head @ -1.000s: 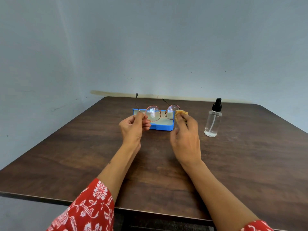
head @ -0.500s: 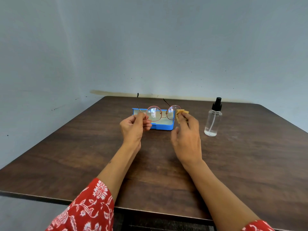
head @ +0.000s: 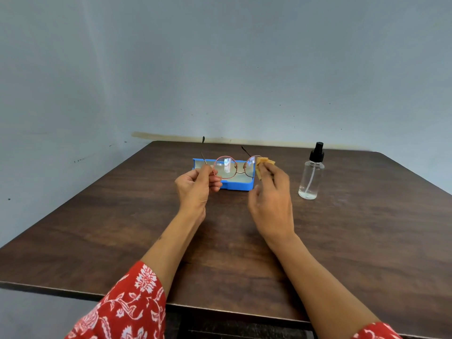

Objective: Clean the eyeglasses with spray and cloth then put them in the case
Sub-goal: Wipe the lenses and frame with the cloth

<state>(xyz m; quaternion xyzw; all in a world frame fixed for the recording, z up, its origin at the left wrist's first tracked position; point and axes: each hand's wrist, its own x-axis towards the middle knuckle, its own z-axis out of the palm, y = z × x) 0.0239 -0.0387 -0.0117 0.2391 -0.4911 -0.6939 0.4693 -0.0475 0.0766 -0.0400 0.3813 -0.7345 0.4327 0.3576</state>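
Left hand [head: 195,184] is pinching the glasses [head: 236,166] at the left rim/hinge, held above the open case [head: 238,184]. Right hand [head: 270,199] fingers [head: 265,168] are pinching the cloth [head: 263,165] on the right lens.

Risk: thin frame twisting w/ hard rubbing, or slipping from the one-corner pinch onto the bench [head: 122,228].

Spray bottle [head: 311,174] is standing just right of the hand, so an elbow swing is prob tipping it. Nothing is blocking the case.

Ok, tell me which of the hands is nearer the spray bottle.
Right. The right hand, pinching the cloth, sits just left of the spray bottle; the left hand holds the eyeglasses farther left.
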